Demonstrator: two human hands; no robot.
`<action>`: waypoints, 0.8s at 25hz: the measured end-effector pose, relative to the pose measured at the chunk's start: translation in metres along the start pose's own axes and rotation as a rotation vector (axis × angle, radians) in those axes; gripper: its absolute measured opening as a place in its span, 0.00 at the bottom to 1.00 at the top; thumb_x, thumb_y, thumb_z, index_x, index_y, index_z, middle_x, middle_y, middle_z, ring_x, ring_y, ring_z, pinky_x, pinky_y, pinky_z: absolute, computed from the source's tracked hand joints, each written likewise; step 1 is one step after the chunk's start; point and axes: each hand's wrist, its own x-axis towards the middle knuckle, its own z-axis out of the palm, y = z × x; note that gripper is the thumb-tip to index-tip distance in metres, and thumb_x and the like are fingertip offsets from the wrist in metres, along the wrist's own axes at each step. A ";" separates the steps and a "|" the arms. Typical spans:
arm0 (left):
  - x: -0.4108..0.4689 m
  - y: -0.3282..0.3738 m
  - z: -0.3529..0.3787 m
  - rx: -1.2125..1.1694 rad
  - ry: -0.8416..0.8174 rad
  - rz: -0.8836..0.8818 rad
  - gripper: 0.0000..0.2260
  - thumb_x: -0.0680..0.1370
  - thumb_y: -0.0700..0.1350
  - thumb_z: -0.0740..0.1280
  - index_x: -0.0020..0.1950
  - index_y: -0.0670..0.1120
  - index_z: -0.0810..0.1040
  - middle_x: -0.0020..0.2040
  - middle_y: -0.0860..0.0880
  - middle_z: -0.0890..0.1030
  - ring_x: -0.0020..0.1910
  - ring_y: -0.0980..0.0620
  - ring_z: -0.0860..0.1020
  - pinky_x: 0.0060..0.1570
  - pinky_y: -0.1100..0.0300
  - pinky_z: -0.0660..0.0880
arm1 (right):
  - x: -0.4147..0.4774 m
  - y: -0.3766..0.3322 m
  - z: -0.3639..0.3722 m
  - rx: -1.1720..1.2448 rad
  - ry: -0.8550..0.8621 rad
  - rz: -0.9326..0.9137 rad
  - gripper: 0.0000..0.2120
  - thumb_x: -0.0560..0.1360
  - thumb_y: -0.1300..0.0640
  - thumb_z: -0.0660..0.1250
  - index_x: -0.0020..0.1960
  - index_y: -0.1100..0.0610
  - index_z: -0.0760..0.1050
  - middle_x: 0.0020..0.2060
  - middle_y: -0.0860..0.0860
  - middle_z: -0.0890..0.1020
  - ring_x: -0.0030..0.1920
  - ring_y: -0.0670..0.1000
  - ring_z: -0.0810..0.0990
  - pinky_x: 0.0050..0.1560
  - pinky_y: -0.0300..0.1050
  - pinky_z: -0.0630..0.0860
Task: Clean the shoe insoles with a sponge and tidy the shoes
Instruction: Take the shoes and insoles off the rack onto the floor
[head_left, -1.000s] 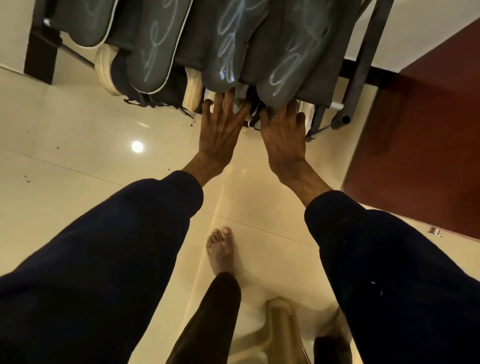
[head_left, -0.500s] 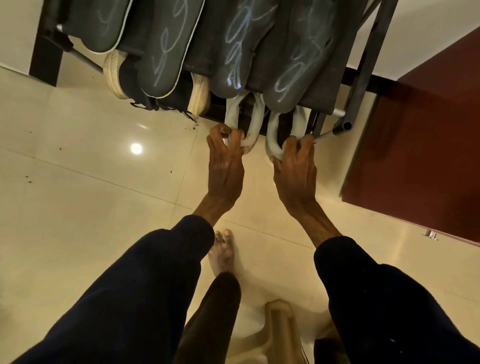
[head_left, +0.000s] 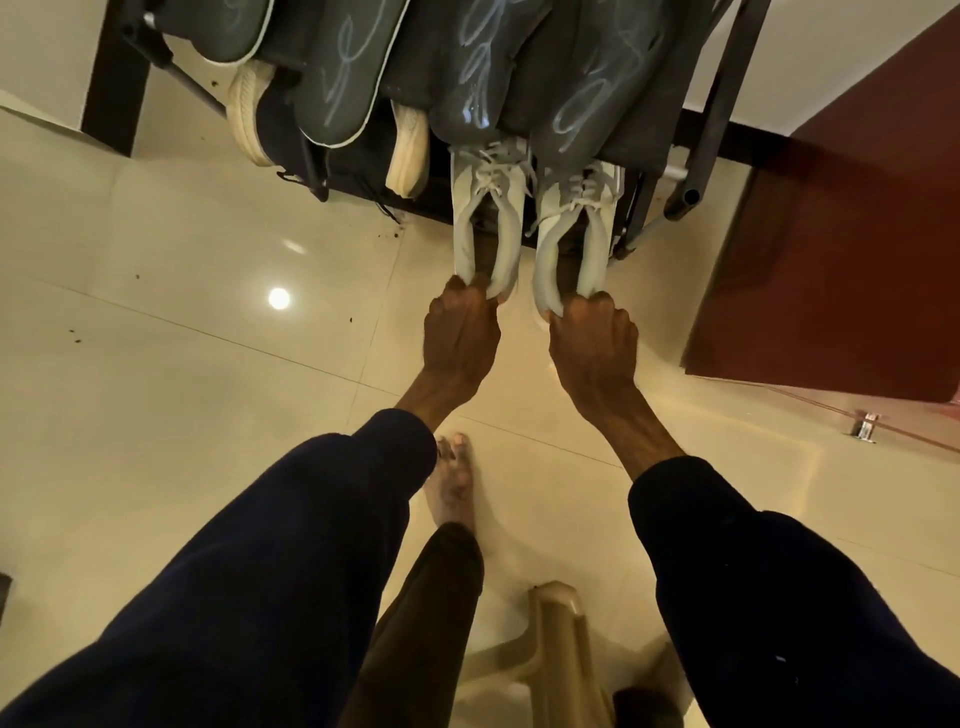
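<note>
I had each hand curled over the heel rim of one white sneaker: my left hand pinched the collar of the left sneaker, and my right hand gripped that of the right sneaker. The pair lay side by side, heels toward me and toes tucked beneath the shoe rack. Their long axes ran parallel and straight away from my hands. Each hand sat at the near end of its own shoe, neither closer than the other. Dark grey insoles lay on the rack's upper tier, overhanging the toes. Whether the soles rested on the floor or a low rail, I could not tell. I judged that a straight pull back along that axis would free both.
</note>
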 end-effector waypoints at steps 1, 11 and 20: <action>-0.012 0.002 -0.004 -0.014 0.008 0.026 0.08 0.78 0.35 0.71 0.57 0.37 0.81 0.44 0.37 0.83 0.38 0.37 0.82 0.40 0.48 0.81 | -0.012 0.002 0.002 0.028 0.004 -0.014 0.10 0.80 0.57 0.70 0.54 0.64 0.81 0.43 0.62 0.81 0.42 0.61 0.84 0.43 0.50 0.80; -0.233 0.037 0.023 -0.155 -0.206 -0.195 0.10 0.80 0.51 0.68 0.54 0.45 0.83 0.51 0.45 0.84 0.51 0.43 0.82 0.55 0.42 0.80 | -0.217 0.094 0.030 0.107 -0.105 -0.012 0.05 0.73 0.62 0.76 0.46 0.61 0.82 0.36 0.60 0.80 0.31 0.59 0.82 0.32 0.47 0.80; -0.332 0.094 0.107 -0.159 -0.384 0.048 0.07 0.75 0.33 0.73 0.51 0.40 0.85 0.50 0.41 0.85 0.48 0.42 0.83 0.59 0.67 0.74 | -0.338 0.191 0.099 0.135 -0.217 0.284 0.07 0.73 0.66 0.73 0.50 0.63 0.82 0.39 0.63 0.81 0.33 0.63 0.82 0.34 0.52 0.82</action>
